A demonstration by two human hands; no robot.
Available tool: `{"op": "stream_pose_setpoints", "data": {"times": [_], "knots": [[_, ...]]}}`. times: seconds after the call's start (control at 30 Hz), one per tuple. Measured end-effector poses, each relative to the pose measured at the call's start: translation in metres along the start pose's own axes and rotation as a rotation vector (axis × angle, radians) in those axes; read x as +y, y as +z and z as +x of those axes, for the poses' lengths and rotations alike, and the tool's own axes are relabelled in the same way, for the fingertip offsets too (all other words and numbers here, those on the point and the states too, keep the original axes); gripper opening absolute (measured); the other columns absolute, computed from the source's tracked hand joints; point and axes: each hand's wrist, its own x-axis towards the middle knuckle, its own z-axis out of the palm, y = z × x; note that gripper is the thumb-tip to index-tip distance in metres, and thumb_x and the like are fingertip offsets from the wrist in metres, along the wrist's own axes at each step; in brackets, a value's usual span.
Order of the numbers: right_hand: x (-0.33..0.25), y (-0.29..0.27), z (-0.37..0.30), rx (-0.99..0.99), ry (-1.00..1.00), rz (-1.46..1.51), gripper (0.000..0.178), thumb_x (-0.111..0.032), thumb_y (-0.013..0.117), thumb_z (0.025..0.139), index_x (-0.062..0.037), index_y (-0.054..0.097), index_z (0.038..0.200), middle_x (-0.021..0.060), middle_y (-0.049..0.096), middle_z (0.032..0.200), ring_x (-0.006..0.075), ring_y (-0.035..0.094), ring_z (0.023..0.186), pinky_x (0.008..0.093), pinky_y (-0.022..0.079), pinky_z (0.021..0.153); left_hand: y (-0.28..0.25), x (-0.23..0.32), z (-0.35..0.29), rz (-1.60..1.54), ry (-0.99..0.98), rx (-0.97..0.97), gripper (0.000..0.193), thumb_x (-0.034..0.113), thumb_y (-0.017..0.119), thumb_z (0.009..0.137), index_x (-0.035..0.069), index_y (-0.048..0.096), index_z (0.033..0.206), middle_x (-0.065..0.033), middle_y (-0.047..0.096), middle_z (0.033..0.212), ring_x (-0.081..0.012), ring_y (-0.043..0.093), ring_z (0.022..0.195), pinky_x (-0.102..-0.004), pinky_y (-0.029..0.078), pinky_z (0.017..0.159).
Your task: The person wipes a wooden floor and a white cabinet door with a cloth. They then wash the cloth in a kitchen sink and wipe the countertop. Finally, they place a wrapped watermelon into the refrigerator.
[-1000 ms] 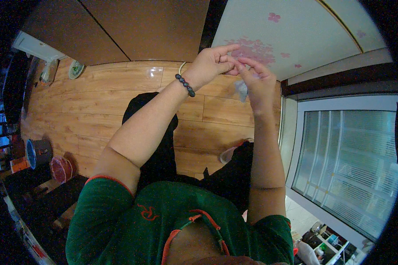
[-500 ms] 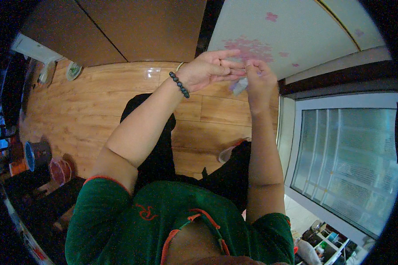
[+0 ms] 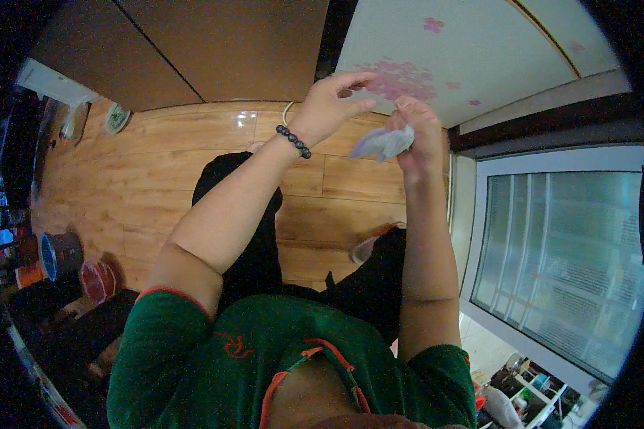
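My right hand (image 3: 420, 129) is closed around a crumpled whitish and pale-purple piece (image 3: 390, 144), thin like cloth or film; its exact kind cannot be made out. The loose part of it hangs out on the left side of my fist. To the left, my left hand (image 3: 334, 105) is held up with thumb and fingers apart and nothing between them. A dark bead bracelet (image 3: 294, 141) circles the left wrist. Both hands are in front of a white panel (image 3: 393, 36) with pink flower patterns, over the wood floor. Whether the fingers touch the panel cannot be told.
Brown panels (image 3: 243, 50) stand at the far left. A white-framed ribbed glass panel (image 3: 551, 250) is on the right. Blue (image 3: 49, 256) and red (image 3: 99, 279) buckets sit at the left. Wood flooring (image 3: 157, 157) spreads around my legs, with a round dish (image 3: 116, 119) near the far wall.
My hands have moved apart. The left hand's fingers have curled and no longer meet the right hand's. The crumpled piece now shows more fully, bunched in the right hand.
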Motion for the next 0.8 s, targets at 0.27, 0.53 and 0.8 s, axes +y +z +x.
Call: {"op": "stream_pose_setpoints", "data": {"times": [0.27, 0.53, 0.8], "knots": [[0.016, 0.003, 0.0, -0.106, 0.131, 0.065, 0.012, -0.015, 0.063, 0.077, -0.0061, 0.056, 0.079, 0.0013, 0.05, 0.056, 0.0115, 0.046, 0.046, 0.0256, 0.038, 0.043, 0.003, 0.01, -0.001, 0.09, 0.128, -0.031, 0.026, 0.012, 0.07, 0.072, 0.007, 0.065, 0.097, -0.0037, 0.06, 0.098, -0.0114, 0.053, 0.093, -0.0237, 0.043, 0.079], [0.02, 0.006, 0.002, -0.156, 0.208, 0.167, 0.013, -0.017, 0.063, 0.079, -0.0052, 0.057, 0.083, -0.0013, 0.043, 0.051, 0.0105, 0.043, 0.045, 0.0256, 0.037, 0.044, -0.001, 0.006, 0.0, -0.135, -0.028, 0.011, 0.009, 0.007, 0.065, 0.076, 0.002, 0.066, 0.083, -0.0056, 0.061, 0.09, -0.0126, 0.057, 0.084, -0.025, 0.046, 0.076], [0.017, 0.013, 0.0, -0.244, 0.263, 0.229, 0.021, -0.016, 0.059, 0.082, -0.0001, 0.058, 0.095, -0.003, 0.039, 0.049, 0.0093, 0.04, 0.044, 0.0256, 0.037, 0.047, 0.001, -0.012, 0.003, -0.266, -0.06, 0.146, 0.006, 0.004, 0.062, 0.079, 0.0, 0.061, 0.083, -0.0052, 0.06, 0.087, -0.0123, 0.058, 0.076, -0.0236, 0.047, 0.07]]}}
